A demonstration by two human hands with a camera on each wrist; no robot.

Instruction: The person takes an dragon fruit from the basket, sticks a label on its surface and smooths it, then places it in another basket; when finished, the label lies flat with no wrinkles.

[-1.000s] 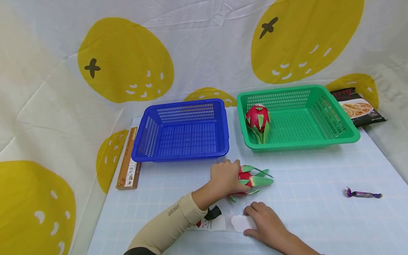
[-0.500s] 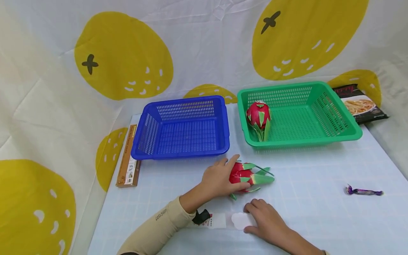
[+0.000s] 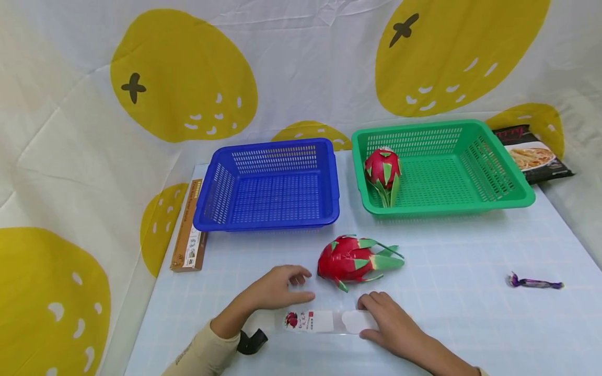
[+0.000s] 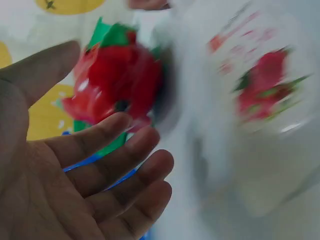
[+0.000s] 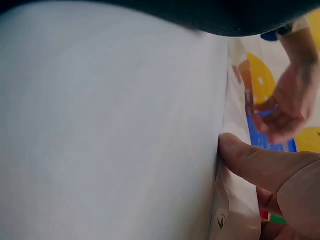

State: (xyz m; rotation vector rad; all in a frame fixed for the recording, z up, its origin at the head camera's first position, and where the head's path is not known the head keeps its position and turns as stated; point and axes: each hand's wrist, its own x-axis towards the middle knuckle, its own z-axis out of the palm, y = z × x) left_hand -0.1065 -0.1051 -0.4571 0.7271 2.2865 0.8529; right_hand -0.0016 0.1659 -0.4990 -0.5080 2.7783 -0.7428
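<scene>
A red dragon fruit (image 3: 345,258) with green scales lies on its side in the middle of the table. My left hand (image 3: 277,287) hovers just left of it, fingers relaxed and apart from the fruit. In the left wrist view, its palm shows with nothing in it. Closer to me lies a clear plastic bag (image 3: 321,321) with white labels and a small dragon fruit picture. My right hand (image 3: 392,329) pinches its right end. In the right wrist view, the thumb (image 5: 250,157) presses on the bag's edge, with the other fingers partly hidden behind.
A blue basket (image 3: 268,227) stands at back left, beside a brown box (image 3: 188,230). A second dragon fruit (image 3: 383,168) sits in the green basket (image 3: 451,210), with a black food packet (image 3: 536,154) behind its right end. A purple-wrapped stick (image 3: 536,283) lies at right.
My left hand has let go of the dragon fruit and drawn back left and toward me, uncovering more of the fruit and the bag. My right hand stays at the bag's end.
</scene>
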